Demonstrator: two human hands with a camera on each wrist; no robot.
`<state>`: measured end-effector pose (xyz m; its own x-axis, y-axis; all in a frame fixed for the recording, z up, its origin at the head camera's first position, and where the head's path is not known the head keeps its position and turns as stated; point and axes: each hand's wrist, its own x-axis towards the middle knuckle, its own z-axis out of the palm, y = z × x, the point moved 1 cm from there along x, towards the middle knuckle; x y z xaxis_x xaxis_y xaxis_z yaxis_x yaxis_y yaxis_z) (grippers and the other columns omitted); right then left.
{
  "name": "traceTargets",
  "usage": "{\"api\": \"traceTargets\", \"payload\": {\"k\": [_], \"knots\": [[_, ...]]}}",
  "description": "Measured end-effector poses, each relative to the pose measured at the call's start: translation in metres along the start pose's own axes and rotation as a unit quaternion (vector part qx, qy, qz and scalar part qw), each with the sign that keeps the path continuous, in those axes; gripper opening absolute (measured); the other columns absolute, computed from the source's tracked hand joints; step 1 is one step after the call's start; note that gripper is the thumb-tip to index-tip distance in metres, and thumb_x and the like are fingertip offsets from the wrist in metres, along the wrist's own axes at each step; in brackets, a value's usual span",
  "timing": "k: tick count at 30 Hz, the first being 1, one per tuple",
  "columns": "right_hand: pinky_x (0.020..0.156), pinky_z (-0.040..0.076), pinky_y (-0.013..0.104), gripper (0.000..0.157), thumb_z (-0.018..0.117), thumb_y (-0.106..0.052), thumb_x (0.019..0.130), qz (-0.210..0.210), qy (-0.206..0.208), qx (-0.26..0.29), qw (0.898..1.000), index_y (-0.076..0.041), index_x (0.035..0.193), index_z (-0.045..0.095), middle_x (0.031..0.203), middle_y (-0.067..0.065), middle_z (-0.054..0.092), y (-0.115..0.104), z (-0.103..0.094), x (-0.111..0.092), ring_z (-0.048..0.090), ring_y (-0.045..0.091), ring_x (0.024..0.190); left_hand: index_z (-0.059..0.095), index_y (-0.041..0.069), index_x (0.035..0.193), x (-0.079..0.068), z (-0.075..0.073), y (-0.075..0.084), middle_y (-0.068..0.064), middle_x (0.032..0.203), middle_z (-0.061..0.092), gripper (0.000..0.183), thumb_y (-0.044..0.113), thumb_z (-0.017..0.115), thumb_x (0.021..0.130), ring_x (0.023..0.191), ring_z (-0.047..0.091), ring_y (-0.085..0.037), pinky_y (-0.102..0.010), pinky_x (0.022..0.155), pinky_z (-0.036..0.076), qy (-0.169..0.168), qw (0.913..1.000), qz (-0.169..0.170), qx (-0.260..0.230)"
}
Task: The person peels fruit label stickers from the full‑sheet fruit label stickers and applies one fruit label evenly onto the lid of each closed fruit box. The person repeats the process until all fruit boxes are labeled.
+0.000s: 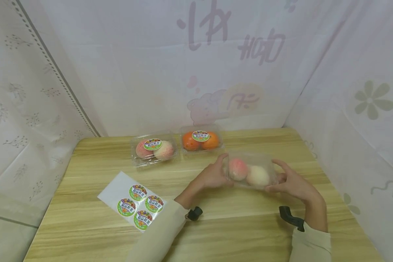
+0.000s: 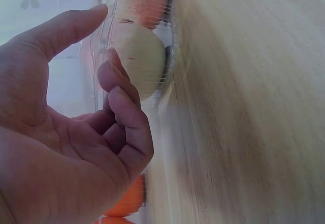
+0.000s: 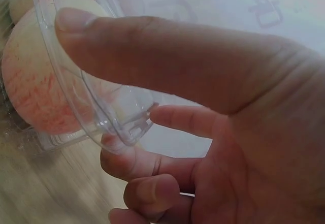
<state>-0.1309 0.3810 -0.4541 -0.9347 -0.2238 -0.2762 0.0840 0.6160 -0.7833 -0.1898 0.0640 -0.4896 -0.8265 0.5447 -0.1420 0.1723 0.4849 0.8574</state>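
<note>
A clear plastic fruit box (image 1: 252, 169) with two peaches in it is held between both hands, close over the table's right part. At its left end, the left hand (image 1: 213, 174) holds the box's edge, thumb at the rim and fingers curled below. The right hand (image 1: 293, 183) grips the opposite end; in the right wrist view its thumb (image 3: 127, 51) presses the rim while the fingers curl underneath. One peach (image 1: 238, 169) looks pink, the other peach (image 1: 258, 176) pale. No round label shows on this box's lid in the head view.
Toward the back stand a labelled box of peaches (image 1: 154, 149) and a labelled box of orange fruit (image 1: 201, 139). A sheet of round stickers (image 1: 118, 185), several on it, lies at the left by the left sleeve. Printed cloth (image 1: 144, 83) hangs behind the wooden table (image 1: 229, 233).
</note>
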Motion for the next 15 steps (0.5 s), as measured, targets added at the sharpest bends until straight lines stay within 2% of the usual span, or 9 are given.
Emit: {"api": "traceTargets", "payload": {"k": [1,4,15], "knots": [[0.083,0.052,0.029,0.118,0.092,-0.018,0.092,-0.003,-0.001,-0.001,1.000,-0.003,0.174,0.009,0.111,0.014,0.076,0.000,0.000,0.000,0.068,0.022,0.097,0.024,0.018,0.174,-0.006,-0.004,0.005,-0.001,0.080,0.064,0.115,0.023,0.093,0.082,0.072,0.061,-0.016,-0.033,0.071,0.052,-0.001,1.0000,0.000,-0.008],[0.079,0.051,0.030,0.118,0.093,-0.018,0.091,-0.009,-0.002,-0.007,1.000,-0.004,0.175,0.011,0.103,0.012,0.074,-0.002,0.001,0.000,0.064,0.020,0.087,0.024,0.015,0.174,-0.012,-0.007,0.008,-0.001,0.080,0.065,0.115,0.019,0.094,0.083,0.071,0.060,-0.015,-0.031,0.070,0.051,0.003,0.9998,0.001,-0.021],[0.070,0.052,0.031,0.118,0.094,-0.016,0.089,-0.035,-0.017,0.005,0.999,-0.004,0.174,0.013,0.093,0.011,0.067,-0.011,0.006,0.004,0.060,0.018,0.077,0.020,0.013,0.175,-0.029,-0.014,0.002,0.002,0.077,0.064,0.122,0.023,0.098,0.081,0.065,0.055,-0.011,-0.028,0.063,0.047,0.004,0.9987,0.002,-0.052]]}}
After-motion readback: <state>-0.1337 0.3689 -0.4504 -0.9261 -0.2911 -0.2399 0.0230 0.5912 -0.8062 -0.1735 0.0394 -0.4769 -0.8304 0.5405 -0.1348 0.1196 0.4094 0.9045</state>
